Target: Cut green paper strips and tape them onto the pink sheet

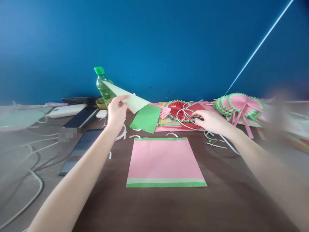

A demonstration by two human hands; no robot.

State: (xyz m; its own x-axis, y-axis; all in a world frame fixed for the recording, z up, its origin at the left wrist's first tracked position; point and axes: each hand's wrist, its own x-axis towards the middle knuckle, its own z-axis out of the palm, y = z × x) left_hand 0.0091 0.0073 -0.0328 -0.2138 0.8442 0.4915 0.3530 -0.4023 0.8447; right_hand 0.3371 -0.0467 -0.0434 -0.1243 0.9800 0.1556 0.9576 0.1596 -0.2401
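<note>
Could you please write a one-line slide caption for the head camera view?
Left hand lifts a pale paper sheet; right hand rests by paper fans, behind a pink sheet.

Matt pink paper sheet (pixel 165 161) — glossy green plastic bottle (pixel 103 85)

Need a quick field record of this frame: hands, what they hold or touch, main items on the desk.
left hand: raised, pinching a pale paper sheet by its edge
right hand: resting on a tangle of paper strips beside a red pleated fan; a grip cannot be told
centre: pink sheet with green borders, flat on the brown table
behind it: loose green paper
back right: stack of pink pleated fans
back left: green bottle, phone, cables
</note>
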